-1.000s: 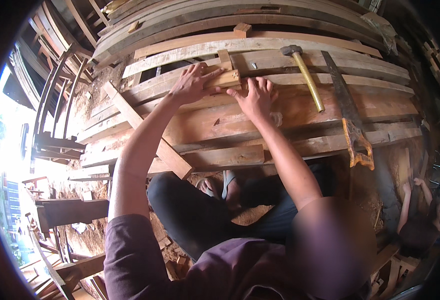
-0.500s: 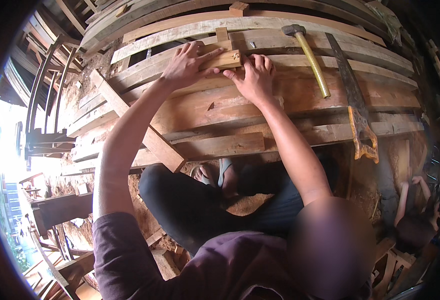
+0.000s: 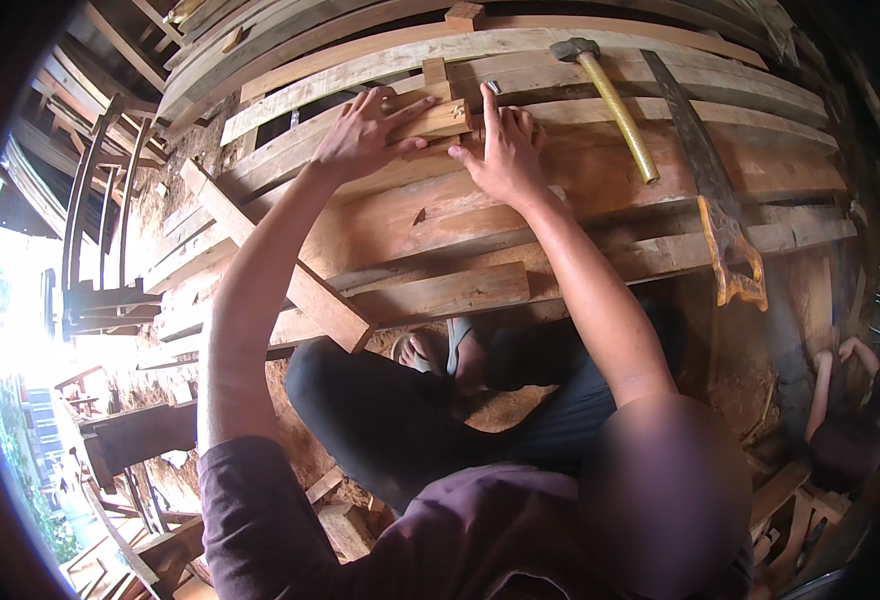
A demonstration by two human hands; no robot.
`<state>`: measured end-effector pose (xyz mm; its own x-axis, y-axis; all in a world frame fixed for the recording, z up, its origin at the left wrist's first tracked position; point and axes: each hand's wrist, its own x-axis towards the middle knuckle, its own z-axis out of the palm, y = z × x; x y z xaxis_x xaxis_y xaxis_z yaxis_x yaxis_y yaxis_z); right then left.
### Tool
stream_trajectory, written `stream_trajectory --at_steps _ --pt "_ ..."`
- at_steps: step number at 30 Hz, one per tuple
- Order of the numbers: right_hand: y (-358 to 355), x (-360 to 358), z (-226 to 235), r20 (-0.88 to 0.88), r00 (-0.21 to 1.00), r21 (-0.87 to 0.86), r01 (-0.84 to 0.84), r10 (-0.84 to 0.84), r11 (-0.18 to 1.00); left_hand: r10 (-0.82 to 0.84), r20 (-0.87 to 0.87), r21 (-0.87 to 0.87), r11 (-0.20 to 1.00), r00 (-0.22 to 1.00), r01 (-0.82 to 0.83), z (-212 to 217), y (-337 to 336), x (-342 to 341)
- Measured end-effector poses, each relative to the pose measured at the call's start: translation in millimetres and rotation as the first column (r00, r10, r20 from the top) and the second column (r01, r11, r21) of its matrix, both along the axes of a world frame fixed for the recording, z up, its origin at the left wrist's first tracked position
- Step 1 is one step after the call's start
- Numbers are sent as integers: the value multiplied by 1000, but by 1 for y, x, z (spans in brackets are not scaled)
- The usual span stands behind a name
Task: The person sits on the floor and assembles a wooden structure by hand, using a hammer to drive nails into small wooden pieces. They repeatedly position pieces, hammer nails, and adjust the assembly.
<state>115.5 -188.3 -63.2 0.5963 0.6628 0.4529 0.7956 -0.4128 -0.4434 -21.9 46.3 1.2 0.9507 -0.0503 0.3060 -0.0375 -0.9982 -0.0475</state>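
Note:
A short wooden block (image 3: 442, 121) lies across the planks, with a splintered patch near its right end. My left hand (image 3: 362, 142) grips its left part, the thumb along the near side and the fingers spread over the top and far side. Just past the block's right end is my right hand (image 3: 508, 160), its index finger stretched forward and the other fingers loosely bent. That fingertip reaches a small shiny metal piece (image 3: 493, 87) on the planks; whether it touches is hard to tell. A smaller wood piece (image 3: 434, 72) sticks out beyond the block.
To the right lie a hammer (image 3: 615, 110) with a yellow handle and a handsaw (image 3: 705, 170). A loose board (image 3: 310, 295) crosses the planks at left. Wooden frames (image 3: 100, 200) stand farther left. Another person (image 3: 850, 430) is at the far right.
My right hand has come off the block's end, and its index finger now extends toward the small metal piece. My left hand stays on the block. The view has shifted slightly.

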Motion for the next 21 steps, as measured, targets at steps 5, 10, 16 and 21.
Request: stream_trajectory --at_steps 5,10,16,21 --pt "-1 4 -4 30 1000 -38 -2 3 999 0 20 40 999 1000 -1 4 8 -3" --pt "1 4 -6 38 999 -18 6 -5 1000 64 9 19 998 998 -64 6 4 -16" --pt "-1 2 -5 49 999 -8 16 -16 1000 85 20 -39 996 996 -84 3 -1 -18" --pt "0 2 -5 42 999 -15 16 -16 1000 63 50 -5 998 997 -63 0 0 -18"
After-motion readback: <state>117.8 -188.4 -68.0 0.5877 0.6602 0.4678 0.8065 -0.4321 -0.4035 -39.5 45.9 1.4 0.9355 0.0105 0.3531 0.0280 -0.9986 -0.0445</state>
